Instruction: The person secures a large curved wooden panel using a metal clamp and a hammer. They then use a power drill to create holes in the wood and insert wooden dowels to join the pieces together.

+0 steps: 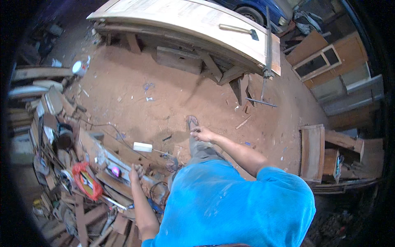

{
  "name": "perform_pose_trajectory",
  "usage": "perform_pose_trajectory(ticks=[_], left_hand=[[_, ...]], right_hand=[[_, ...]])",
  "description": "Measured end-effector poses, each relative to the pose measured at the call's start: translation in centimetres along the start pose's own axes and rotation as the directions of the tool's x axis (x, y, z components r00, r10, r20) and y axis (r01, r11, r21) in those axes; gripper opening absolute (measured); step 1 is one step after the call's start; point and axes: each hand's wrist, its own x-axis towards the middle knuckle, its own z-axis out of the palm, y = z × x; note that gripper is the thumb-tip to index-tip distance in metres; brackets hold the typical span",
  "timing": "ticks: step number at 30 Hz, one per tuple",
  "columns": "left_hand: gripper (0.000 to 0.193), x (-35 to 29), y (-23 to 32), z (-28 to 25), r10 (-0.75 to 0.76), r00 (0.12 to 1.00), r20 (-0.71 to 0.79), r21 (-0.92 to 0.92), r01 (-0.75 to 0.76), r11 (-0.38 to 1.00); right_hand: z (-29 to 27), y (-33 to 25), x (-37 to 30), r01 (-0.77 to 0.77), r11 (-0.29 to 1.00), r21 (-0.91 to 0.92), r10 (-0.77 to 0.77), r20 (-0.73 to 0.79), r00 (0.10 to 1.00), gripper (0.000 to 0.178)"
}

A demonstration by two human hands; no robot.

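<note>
My right hand [202,133] hangs in front of my body over the sandy floor, its fingers loosely bent and apart, with nothing visible in it. Lower at the left, my left hand [135,172] is held beside a heap of wood and tools; its fingers look half curled and nothing shows in them. Near it, a white block-shaped thing [142,147] with a thin rod or cord lies low by my feet. Beyond, a hammer [240,29] with a wooden handle rests on a large pale wooden panel [181,14]. A long metal bar clamp [269,45] grips the panel's right end.
Scrap wood [82,214] and an orange-red plastic bag [88,185] crowd the left. A white bucket [79,68] stands farther back. Wooden frames [319,68] lean at the right, above a wooden cabinet part [312,152]. A blue vehicle [263,8] is behind the panel. Offcuts litter the floor.
</note>
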Motion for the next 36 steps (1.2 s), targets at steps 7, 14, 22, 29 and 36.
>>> perform_pose_trajectory(ticks=[7, 14, 22, 29, 36], left_hand=[[0.046, -2.9, -2.1, 2.8, -0.150, 0.980, -0.130, 0.239, 0.177, 0.955], [0.042, -4.0, 2.1, 15.3, -0.210, 0.978, -0.011, 0.323, 0.203, 0.924], [0.038, -5.6, 16.7, 28.7, 0.224, 0.973, 0.049, 0.290, -0.229, 0.929], [0.043, -9.0, 18.9, 31.8, 0.236, 0.968, -0.087, 0.359, -0.190, 0.914], [0.041, -6.7, 6.4, 24.6, 0.104, 0.983, -0.150, 0.215, -0.070, 0.974]], right_hand=[[-11.4, 0.9, 7.5, 0.119, 0.951, -0.286, -0.179, -0.193, 0.965, 0.049], [-21.9, -3.3, 11.5, 0.125, 0.982, -0.139, -0.160, -0.274, 0.948, 0.048], [-29.3, -0.3, 16.9, 0.069, 0.997, 0.026, -0.060, -0.251, 0.966, 0.042], [-30.9, -2.3, 18.6, -0.019, 0.991, 0.136, 0.038, -0.136, 0.990, 0.039], [-30.9, -0.8, 22.1, -0.111, 0.993, -0.050, 0.119, 0.179, 0.977, 0.041]])
